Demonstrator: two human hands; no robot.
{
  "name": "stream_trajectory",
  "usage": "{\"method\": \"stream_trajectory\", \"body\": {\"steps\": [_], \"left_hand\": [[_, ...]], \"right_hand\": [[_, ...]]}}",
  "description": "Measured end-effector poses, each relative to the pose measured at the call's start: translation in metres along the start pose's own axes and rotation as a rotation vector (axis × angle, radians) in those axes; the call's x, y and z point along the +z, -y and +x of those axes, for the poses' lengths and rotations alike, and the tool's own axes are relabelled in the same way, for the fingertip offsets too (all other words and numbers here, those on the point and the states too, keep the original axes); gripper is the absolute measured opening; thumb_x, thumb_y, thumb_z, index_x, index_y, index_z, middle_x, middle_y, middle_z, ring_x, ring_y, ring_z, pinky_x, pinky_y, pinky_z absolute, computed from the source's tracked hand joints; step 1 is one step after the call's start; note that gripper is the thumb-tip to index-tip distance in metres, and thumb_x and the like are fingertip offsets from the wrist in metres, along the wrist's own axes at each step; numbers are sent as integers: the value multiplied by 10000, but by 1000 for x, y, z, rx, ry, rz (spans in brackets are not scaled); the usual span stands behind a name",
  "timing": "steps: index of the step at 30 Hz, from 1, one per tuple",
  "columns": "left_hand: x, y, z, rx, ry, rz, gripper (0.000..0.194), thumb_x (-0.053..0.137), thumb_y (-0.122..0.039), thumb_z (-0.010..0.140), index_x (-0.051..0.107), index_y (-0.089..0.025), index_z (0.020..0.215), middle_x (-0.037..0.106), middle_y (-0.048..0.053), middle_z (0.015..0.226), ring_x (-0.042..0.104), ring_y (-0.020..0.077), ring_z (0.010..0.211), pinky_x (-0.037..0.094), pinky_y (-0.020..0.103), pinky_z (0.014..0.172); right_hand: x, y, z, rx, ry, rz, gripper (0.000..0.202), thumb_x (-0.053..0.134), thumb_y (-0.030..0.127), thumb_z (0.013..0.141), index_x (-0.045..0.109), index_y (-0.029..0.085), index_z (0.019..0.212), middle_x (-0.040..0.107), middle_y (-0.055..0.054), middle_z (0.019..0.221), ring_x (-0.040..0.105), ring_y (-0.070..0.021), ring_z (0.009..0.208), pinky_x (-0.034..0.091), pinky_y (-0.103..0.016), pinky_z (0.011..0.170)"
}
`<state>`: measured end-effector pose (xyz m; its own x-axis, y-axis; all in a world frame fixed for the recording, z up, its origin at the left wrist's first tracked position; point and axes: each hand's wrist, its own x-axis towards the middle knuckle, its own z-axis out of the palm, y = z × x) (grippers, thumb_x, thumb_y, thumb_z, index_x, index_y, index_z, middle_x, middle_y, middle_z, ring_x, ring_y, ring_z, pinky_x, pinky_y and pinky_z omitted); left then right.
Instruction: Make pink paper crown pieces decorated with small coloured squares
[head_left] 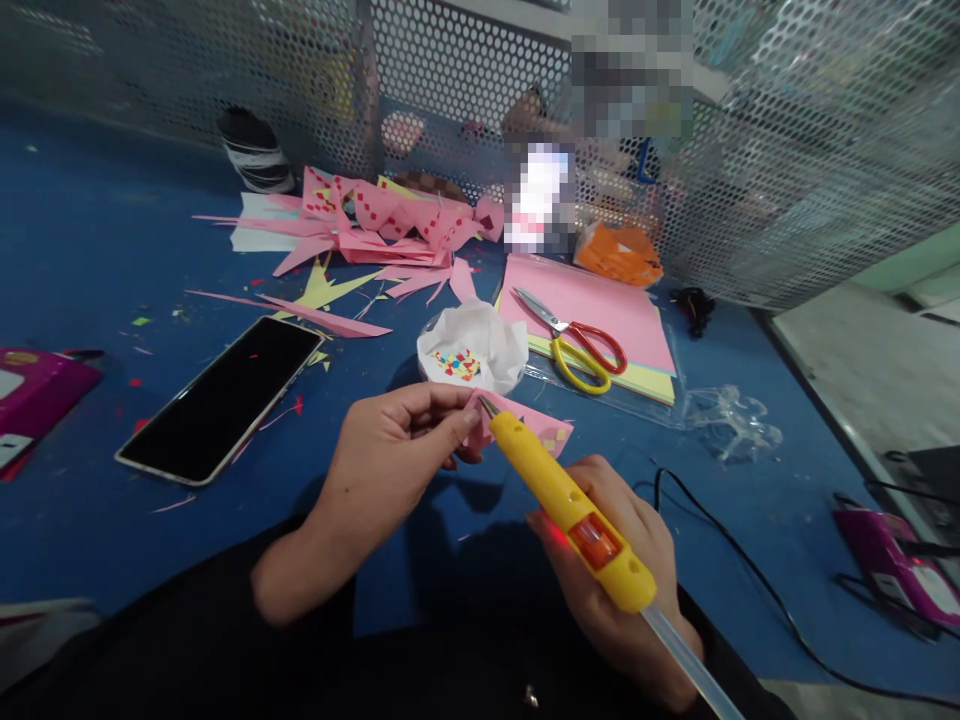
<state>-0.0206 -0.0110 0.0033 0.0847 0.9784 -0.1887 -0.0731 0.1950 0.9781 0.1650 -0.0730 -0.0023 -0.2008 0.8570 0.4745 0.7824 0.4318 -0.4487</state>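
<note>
My left hand (397, 455) pinches a folded piece of pink paper (536, 428) between thumb and fingers; a pale yellow square shows near its right end. Wrapped in my right hand (626, 560) is a yellow hot glue gun (551, 485) with a lit red switch and a clear glue stick out of its back. The metal nozzle is at the pink paper, right by my left fingertips; whether it touches cannot be made out. Just beyond the paper stands a round bowl lined with white tissue (495, 340), holding tiny coloured paper bits (459, 365).
Scissors (581, 340) lie on stacked coloured paper (637, 300) at right. A phone (225, 400) lies at left, with pink paper cutouts (405, 225) behind. A black cord (742, 570) runs along the right. An orange packet (619, 255) sits near the perforated metal panel (450, 70).
</note>
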Motion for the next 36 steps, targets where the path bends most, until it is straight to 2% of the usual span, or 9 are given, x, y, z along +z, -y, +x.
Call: {"method": "stream_trajectory", "body": {"steps": [16, 25, 33, 36], "left_hand": [[1, -2, -1, 2, -14, 68, 133, 776, -302, 814, 799, -199, 894, 757, 3, 717, 670, 101, 610, 497, 153, 540], [1, 1, 1, 24, -40, 60, 155, 790, -296, 800, 795, -186, 910, 741, -2, 686, 657, 103, 606, 501, 157, 546], [2, -3, -1, 34, -29, 43, 103, 783, -266, 782, 795, -178, 835, 710, -8, 659, 624, 105, 610, 518, 174, 581], [2, -3, 1, 16, -21, 60, 143, 786, -286, 774, 792, -179, 867, 726, 6, 684, 645, 120, 627, 516, 186, 580]], "right_hand": [[0, 0, -1, 6, -3, 7, 174, 553, 291, 959, 548, 222, 799, 540, 37, 640, 499, -99, 477, 378, -237, 443], [-2, 0, -1, 41, 47, 28, 202, 526, 297, 964, 515, 229, 774, 549, 31, 655, 532, -108, 518, 388, -240, 470], [0, -2, -3, 56, 2, 51, 105, 550, 281, 952, 548, 226, 862, 579, 17, 717, 575, -129, 594, 447, -255, 527], [-3, -3, -6, 81, -44, 113, 55, 571, 265, 944, 575, 225, 906, 604, -1, 774, 606, -142, 651, 486, -267, 571]]}}
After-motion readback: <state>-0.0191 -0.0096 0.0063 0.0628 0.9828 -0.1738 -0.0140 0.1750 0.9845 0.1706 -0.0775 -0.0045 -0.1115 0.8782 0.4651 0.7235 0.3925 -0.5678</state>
